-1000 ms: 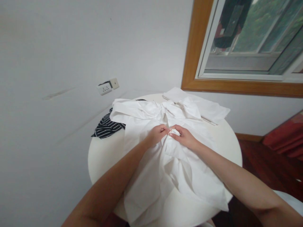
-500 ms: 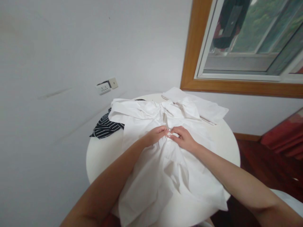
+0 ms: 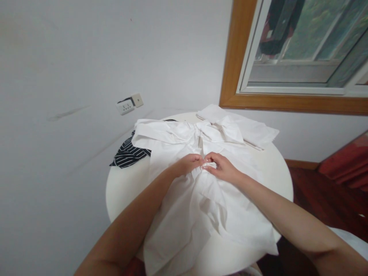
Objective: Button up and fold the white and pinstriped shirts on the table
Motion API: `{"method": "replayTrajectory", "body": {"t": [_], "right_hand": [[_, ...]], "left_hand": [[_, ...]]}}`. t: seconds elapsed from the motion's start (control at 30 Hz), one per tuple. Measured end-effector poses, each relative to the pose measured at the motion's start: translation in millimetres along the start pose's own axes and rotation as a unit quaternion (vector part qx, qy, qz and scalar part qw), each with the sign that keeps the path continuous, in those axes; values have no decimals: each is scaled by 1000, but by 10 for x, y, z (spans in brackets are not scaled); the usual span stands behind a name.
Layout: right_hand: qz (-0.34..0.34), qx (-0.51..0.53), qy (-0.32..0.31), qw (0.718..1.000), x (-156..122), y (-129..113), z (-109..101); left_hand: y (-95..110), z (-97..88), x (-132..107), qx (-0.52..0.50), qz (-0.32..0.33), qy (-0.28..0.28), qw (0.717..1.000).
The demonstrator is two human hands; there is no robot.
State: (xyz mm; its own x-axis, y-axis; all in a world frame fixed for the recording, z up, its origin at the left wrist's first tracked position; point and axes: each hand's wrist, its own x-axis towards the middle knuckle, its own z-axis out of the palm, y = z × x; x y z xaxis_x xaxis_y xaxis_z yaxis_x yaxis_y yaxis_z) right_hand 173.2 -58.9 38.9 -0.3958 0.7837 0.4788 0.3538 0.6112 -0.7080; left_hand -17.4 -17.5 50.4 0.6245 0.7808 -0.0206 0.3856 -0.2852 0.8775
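Note:
A white shirt (image 3: 184,226) lies spread and rumpled over a round white table, its lower part hanging toward me past the near edge. Near its middle, my left hand (image 3: 188,164) is closed, pinching a gathered bit of the cloth between thumb and fingers. Just to the right, my right hand (image 3: 221,166) grips the same gathered spot, its thumb below and its fingers curled above. The fingertips of both hands almost touch. Whatever small detail lies between them is hidden.
Black-and-white striped cloth (image 3: 130,153) sticks out from under the shirt at the left. The round table (image 3: 126,191) stands close to the wall, which bears a socket (image 3: 125,107). A wood-framed window (image 3: 287,100) is at the upper right, above a red curtain (image 3: 347,165).
The fingers of my right hand have shifted slightly, and the pinched cloth now bulges between its thumb and fingers. My left hand stays nearly in place.

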Motion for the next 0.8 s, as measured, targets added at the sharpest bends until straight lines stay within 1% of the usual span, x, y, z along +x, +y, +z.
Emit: {"method": "replayTrajectory", "body": {"t": [0.13,0.27,0.43,0.5,0.53,0.57,0.6,0.67,0.73,0.77,0.8], "right_hand": [[21,84,-15,996,8,13,24],[51,137,5,989,24,51,45],[87,167,11,982,32,103,64],[86,165,21,982,31,90,53],[82,157,35,984,32,74,36],[75,143,53,986,34,54,10],[67,122,74,988,39,32,-28],[52,54,125,989,56,0,-139],[55,-50,183,980,77,8,-291],[70,-112,211,969,85,33,-373],[96,-175,231,952,89,70,-453]], "left_hand": [[15,-33,-13,-3,-4,-16,1000],[47,-59,-20,1,-1,-11,1000],[60,-48,-21,-5,7,-6,1000],[67,-49,-18,-20,19,3,1000],[74,-60,-17,-26,25,17,999],[82,-82,-16,-31,29,41,998],[89,-118,-15,-36,31,79,996],[95,-233,-22,-40,31,193,980],[78,-394,-48,-12,24,323,946],[60,-478,-70,29,18,375,926],[37,-557,-97,89,10,410,908]]}}
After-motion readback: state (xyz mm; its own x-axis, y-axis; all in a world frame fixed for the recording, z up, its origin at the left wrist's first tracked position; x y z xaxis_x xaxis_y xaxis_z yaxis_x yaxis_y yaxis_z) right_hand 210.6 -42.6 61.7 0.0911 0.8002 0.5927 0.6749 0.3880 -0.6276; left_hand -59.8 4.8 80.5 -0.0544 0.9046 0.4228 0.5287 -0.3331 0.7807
